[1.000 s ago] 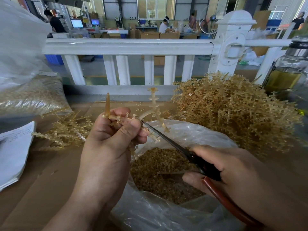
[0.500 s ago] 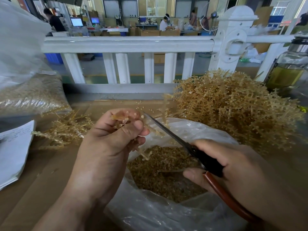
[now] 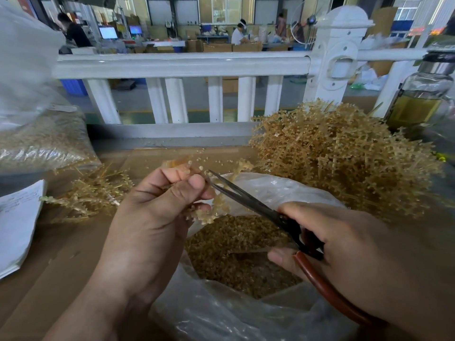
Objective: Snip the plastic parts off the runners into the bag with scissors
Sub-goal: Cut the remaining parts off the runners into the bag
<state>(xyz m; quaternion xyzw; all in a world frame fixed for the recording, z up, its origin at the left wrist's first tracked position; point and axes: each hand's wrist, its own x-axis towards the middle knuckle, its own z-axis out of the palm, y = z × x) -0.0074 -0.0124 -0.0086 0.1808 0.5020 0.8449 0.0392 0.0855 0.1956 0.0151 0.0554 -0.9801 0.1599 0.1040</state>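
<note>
Cardboard is carrying the bag closest to me; over it my right hand is gripping the scissors, blades reopening, as my left hand, pinching the runner, is turning a fresh branch in; pile waiting behind.

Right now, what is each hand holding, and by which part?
The left hand pinches a runner between thumb and fingertips, partway along it. The right hand grips the scissors by their handles.
</note>
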